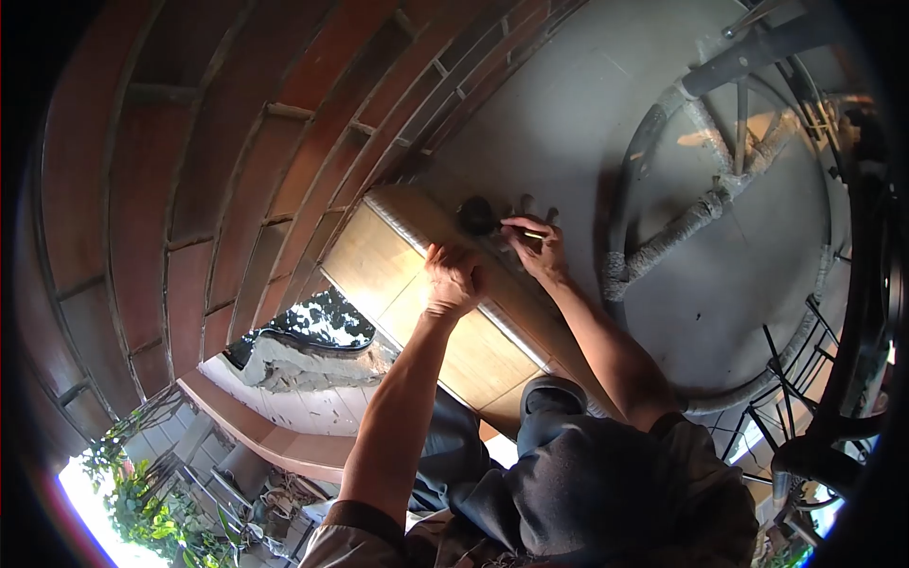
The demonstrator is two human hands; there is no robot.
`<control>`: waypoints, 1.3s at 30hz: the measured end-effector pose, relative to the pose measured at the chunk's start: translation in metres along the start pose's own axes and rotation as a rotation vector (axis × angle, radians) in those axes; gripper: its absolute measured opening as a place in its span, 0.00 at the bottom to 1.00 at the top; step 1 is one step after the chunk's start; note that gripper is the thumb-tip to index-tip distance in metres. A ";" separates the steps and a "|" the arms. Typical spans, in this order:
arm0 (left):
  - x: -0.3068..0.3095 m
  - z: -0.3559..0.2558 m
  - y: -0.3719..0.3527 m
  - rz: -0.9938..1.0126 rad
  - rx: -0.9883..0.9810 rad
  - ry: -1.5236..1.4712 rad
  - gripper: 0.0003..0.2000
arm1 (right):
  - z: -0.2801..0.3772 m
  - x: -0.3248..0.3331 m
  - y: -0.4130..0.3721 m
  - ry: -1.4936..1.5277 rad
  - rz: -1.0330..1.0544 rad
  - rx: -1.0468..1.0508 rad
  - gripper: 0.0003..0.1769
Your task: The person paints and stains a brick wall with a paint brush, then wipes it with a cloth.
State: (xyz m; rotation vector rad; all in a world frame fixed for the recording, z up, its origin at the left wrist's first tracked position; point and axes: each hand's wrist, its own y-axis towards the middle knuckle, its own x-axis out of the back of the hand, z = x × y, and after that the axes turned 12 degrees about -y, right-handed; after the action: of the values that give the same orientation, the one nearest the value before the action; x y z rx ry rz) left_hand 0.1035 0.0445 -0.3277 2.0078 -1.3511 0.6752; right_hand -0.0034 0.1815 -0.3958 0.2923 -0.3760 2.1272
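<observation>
My left hand [453,279] is closed, with its fingers curled at the ribbed edge of a tan tiled step [383,275]; whatever it may grip is hidden. Just to its right, my right hand [540,251] pinches a slim, light-coloured tool [532,234] between thumb and fingers. A dark round object [476,216] lies against the pale wall, left of my right fingertips and above my left hand. Small pale shapes show behind my right fingers, too unclear to name.
Red-brown brickwork [204,170] curves across the left. A large rope-wrapped wheel-like frame [677,232] stands at the right, beside dark metal bars [866,284]. One shoe [554,390] touches the step. Green plants [166,511] and a tiled ledge [270,440] are at lower left.
</observation>
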 end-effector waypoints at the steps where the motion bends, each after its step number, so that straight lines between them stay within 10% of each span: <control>1: 0.000 0.001 0.001 -0.003 -0.010 -0.007 0.04 | -0.003 -0.001 0.000 -0.001 0.051 -0.110 0.08; 23: 0.000 0.002 -0.002 0.028 0.009 0.038 0.04 | 0.000 0.006 0.006 0.452 -0.070 -0.284 0.07; 39: 0.000 0.003 -0.001 0.057 0.000 0.053 0.03 | -0.007 0.003 0.001 0.123 -0.024 0.006 0.11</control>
State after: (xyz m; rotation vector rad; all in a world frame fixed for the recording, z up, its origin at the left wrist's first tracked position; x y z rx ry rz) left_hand 0.1046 0.0422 -0.3296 1.9445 -1.3813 0.7492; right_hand -0.0063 0.1863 -0.4018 0.1677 -0.2925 2.1110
